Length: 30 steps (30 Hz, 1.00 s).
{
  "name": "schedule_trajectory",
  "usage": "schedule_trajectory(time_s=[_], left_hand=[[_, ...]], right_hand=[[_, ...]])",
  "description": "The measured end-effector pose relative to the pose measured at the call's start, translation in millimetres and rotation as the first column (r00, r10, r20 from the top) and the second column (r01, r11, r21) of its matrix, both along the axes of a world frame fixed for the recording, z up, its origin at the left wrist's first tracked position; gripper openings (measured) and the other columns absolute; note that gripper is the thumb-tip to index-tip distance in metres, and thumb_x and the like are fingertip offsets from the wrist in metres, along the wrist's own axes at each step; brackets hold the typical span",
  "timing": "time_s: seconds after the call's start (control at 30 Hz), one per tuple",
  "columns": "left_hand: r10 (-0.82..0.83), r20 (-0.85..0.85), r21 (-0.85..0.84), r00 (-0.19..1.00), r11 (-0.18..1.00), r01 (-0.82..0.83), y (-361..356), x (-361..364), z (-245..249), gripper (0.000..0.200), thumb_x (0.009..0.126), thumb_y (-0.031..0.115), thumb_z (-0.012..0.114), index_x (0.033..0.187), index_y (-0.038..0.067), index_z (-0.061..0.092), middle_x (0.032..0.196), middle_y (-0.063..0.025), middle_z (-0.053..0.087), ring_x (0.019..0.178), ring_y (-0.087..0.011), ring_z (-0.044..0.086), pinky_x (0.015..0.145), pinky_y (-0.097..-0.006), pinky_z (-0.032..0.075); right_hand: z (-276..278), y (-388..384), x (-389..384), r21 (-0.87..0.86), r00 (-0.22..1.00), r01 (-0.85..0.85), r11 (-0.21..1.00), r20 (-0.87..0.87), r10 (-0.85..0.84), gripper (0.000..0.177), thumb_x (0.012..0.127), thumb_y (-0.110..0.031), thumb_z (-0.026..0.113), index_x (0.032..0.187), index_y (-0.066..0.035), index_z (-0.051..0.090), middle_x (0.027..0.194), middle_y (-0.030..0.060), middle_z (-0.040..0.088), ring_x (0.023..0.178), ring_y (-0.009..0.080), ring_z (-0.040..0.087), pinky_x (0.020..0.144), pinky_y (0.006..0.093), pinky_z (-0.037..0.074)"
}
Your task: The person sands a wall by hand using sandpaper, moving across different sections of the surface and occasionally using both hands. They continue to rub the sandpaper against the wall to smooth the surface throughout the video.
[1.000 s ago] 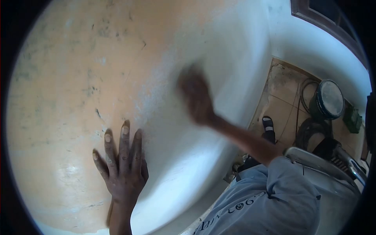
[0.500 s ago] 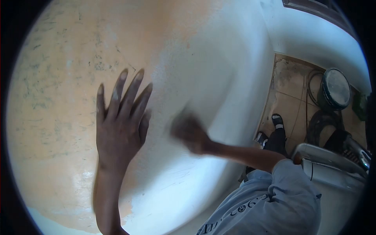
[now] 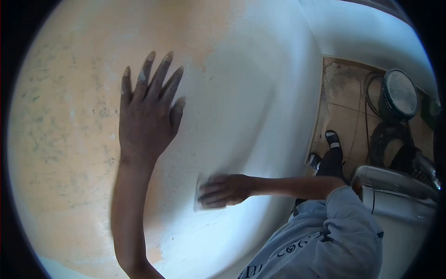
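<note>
My left hand [image 3: 146, 109] lies flat with its fingers spread on the wall [image 3: 69, 153], where peach paint with dark scuffs meets a whitish coat. Lower and to the right, my right hand [image 3: 225, 190] presses against the whitish part [image 3: 227, 116]. Under its fingers is a thin pale sheet, which looks like sandpaper [image 3: 197, 200]; only its edge shows past the fingertips, and it is blurred by motion. The palm side of both hands is hidden.
A dark bucket [image 3: 398, 95] with a pale, dusty top stands on the tiled floor [image 3: 346, 118] at the right, near a coiled black hose [image 3: 383, 144]. A grey, box-shaped appliance or case [image 3: 395, 195] is beside my body. My sandalled feet [image 3: 332, 139] are by the wall.
My left hand has shifted a little upward along the wall, still flat. My right hand has moved down across the whitish area, and the sheet's edge now shows under its fingers.
</note>
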<state>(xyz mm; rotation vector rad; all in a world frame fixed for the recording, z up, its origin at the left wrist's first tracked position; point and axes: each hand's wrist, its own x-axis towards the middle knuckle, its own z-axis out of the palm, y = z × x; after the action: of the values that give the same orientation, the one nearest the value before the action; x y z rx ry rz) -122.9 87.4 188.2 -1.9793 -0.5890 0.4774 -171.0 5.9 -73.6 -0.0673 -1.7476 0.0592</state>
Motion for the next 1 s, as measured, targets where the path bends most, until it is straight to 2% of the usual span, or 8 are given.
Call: schedule_trajectory(time_s=[0.13, 0.17, 0.27, 0.37, 0.47, 0.53, 0.83, 1.0], left_hand=[[-0.006, 0.002, 0.039, 1.000, 0.999, 0.006, 9, 11, -7, 0.042, 0.089, 0.033, 0.042, 0.129, 0.020, 0.043, 0.141, 0.0010, 0.029, 0.132, -0.0195, 0.021, 0.108, -0.0469, 0.017], [-0.008, 0.010, 0.048, 1.000, 0.999, 0.008, 11, 13, -9, 0.041, 0.089, 0.034, 0.040, 0.128, 0.020, 0.043, 0.141, 0.0006, 0.029, 0.132, -0.0193, 0.021, 0.109, -0.0467, 0.016], [-0.015, 0.016, 0.069, 1.000, 0.998, 0.014, 16, 22, -15, 0.040, 0.089, 0.032, 0.041, 0.128, 0.020, 0.044, 0.140, 0.0003, 0.030, 0.132, -0.0196, 0.022, 0.109, -0.0469, 0.017], [-0.013, 0.030, 0.072, 0.999, 0.997, 0.010, 18, 23, -15, 0.039, 0.089, 0.030, 0.042, 0.127, 0.020, 0.044, 0.140, 0.0006, 0.031, 0.132, -0.0198, 0.023, 0.108, -0.0471, 0.017], [0.021, 0.043, 0.067, 0.999, 0.997, -0.024, 18, 26, -17, 0.039, 0.089, 0.029, 0.042, 0.127, 0.020, 0.044, 0.140, 0.0013, 0.030, 0.132, -0.0199, 0.022, 0.108, -0.0473, 0.017], [0.029, 0.015, 0.084, 0.999, 0.996, -0.030, 17, 29, -17, 0.041, 0.089, 0.024, 0.042, 0.129, 0.020, 0.042, 0.141, 0.0013, 0.029, 0.132, -0.0215, 0.023, 0.107, -0.0491, 0.019], [0.102, -0.017, 0.114, 0.995, 0.989, -0.099, 16, 35, -18, 0.044, 0.086, 0.019, 0.045, 0.130, 0.021, 0.041, 0.143, 0.0027, 0.026, 0.133, -0.0197, 0.020, 0.110, -0.0474, 0.015], [0.142, -0.028, 0.123, 0.989, 0.983, -0.137, 13, 40, -19, 0.045, 0.085, 0.017, 0.046, 0.130, 0.022, 0.041, 0.143, 0.0034, 0.025, 0.133, -0.0199, 0.020, 0.110, -0.0475, 0.014]], right_hand=[[-17, 96, 41, 0.057, 0.972, -0.226, 0.972, -0.048, 0.229, 0.041, 0.093, -0.032, 0.028, 0.129, -0.021, 0.043, 0.134, 0.0016, 0.041, 0.128, 0.0220, 0.032, 0.106, 0.0414, 0.023], [-12, 117, 77, 0.020, 0.971, 0.238, 0.971, -0.034, -0.238, 0.036, 0.091, -0.025, 0.037, 0.125, -0.020, 0.049, 0.131, 0.0034, 0.044, 0.127, 0.0232, 0.034, 0.106, 0.0417, 0.023], [15, 162, 141, -0.573, 0.694, 0.376, 0.728, -0.345, -0.631, 0.039, 0.082, -0.010, 0.050, 0.120, -0.013, 0.052, 0.127, 0.0099, 0.048, 0.124, 0.0304, 0.036, 0.104, 0.0452, 0.024], [7, 146, 97, -0.718, 0.646, 0.256, 0.648, -0.372, -0.667, 0.039, 0.081, -0.010, 0.050, 0.121, -0.011, 0.051, 0.129, 0.0106, 0.046, 0.125, 0.0329, 0.034, 0.103, 0.0473, 0.024], [-13, 75, 61, -0.172, 0.991, 0.101, 0.980, -0.066, -0.114, 0.043, 0.083, -0.016, 0.048, 0.126, -0.020, 0.046, 0.134, 0.0045, 0.040, 0.129, 0.0277, 0.030, 0.106, 0.0451, 0.021], [-11, 85, 82, 0.022, 0.976, 0.211, 0.977, -0.055, -0.209, 0.043, 0.082, -0.015, 0.049, 0.125, -0.021, 0.047, 0.134, 0.0019, 0.041, 0.127, 0.0255, 0.032, 0.105, 0.0452, 0.023], [6, 173, 138, -0.607, 0.673, 0.398, 0.688, -0.316, -0.668, 0.039, 0.084, -0.012, 0.044, 0.123, -0.013, 0.049, 0.136, 0.0083, 0.039, 0.128, 0.0329, 0.028, 0.106, 0.0474, 0.019], [-9, 127, 120, 0.140, 0.984, 0.162, 0.977, -0.100, -0.149, 0.036, 0.089, -0.023, 0.044, 0.124, -0.019, 0.049, 0.130, 0.0053, 0.044, 0.127, 0.0262, 0.033, 0.106, 0.0449, 0.023]])
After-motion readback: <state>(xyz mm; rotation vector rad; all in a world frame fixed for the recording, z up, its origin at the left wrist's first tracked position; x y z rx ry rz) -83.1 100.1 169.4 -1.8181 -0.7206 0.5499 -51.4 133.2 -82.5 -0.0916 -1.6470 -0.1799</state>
